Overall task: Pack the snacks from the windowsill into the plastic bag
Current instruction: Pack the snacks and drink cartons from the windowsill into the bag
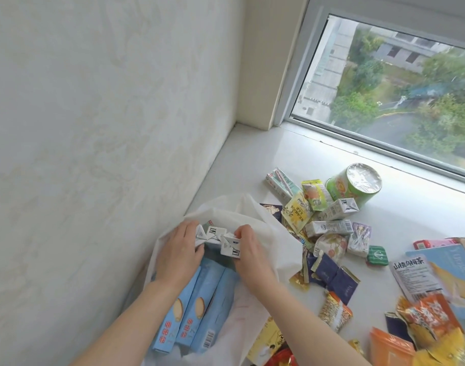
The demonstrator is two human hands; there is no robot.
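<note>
A white plastic bag lies open on the windowsill against the wall. Inside it lie three light-blue biscuit boxes side by side. Both hands reach into the bag's mouth. My left hand grips a white drink carton, and my right hand grips another white carton beside it. More snacks lie loose on the sill to the right: small white cartons, a green tub, dark blue packets and yellow sachets.
The wall runs close along the left of the bag. The window borders the sill at the back. Orange snack bags, a large blue box and a labelled packet crowd the lower right.
</note>
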